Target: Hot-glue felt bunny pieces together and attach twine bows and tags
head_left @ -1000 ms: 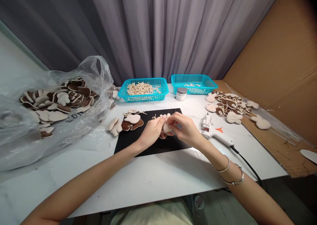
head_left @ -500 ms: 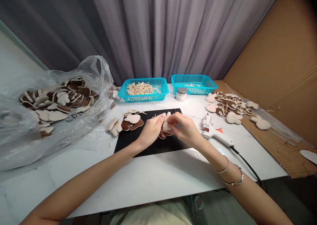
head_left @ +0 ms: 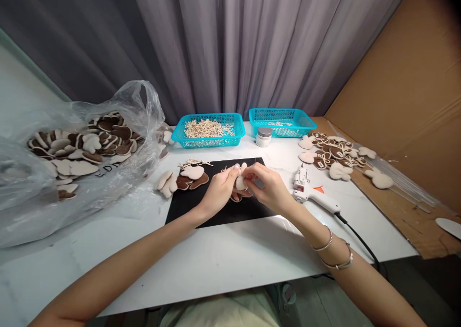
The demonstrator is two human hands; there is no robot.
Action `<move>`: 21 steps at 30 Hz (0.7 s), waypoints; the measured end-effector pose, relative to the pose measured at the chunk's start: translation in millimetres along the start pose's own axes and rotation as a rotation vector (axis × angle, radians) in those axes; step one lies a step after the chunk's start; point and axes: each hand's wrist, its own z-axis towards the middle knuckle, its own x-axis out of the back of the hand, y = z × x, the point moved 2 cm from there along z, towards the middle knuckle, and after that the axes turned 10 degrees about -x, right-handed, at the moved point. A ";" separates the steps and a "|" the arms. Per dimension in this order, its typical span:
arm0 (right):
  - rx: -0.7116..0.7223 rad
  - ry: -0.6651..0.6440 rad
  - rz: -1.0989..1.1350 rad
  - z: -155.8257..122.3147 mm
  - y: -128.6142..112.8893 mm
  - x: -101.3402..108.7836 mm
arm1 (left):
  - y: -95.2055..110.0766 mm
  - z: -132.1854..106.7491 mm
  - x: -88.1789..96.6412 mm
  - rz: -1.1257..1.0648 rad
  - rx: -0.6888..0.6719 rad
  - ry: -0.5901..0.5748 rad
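Over the black mat (head_left: pixel 201 216), my left hand (head_left: pixel 219 188) is closed around a cream, fuzzy bunny-shaped piece (head_left: pixel 241 183), thumb on top and ears pointing up. My right hand (head_left: pixel 267 182) pinches at the right edge of the same piece; whether anything small sits between those fingertips is hidden. Beneath my hands, more brown-and-cream pieces (head_left: pixel 236 198) lie on the mat, partly covered. To the left of my left hand is a small pile of cream and brown bunny-shaped pieces (head_left: pixel 193 173), with loose cream cord bows (head_left: pixel 194 163) behind it.
A white glue gun (head_left: pixel 315 192) with a black cord lies at right. Behind it are brown pieces with bows (head_left: pixel 329 151). Two blue baskets (head_left: pixel 216 143) (head_left: pixel 283 131) and a lidded jar (head_left: pixel 264 137) stand at the back. A plastic bag (head_left: pixel 118 183) of pieces fills the left.
The bunny-shaped piece has shifted very slightly in my fingers, and my right fingertips have moved a little left against it. Everything else on the table stays put.
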 end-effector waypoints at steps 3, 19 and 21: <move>0.003 -0.010 0.004 0.1 0.7 0.2 | -1.5 -0.5 -0.2 0.033 -0.018 -0.014; -0.020 -0.043 0.030 0.0 -2.5 0.9 | -3.6 0.9 -0.3 0.044 0.009 -0.023; -0.013 -0.021 0.008 0.1 -2.4 1.2 | -2.4 1.6 0.6 0.025 0.025 -0.015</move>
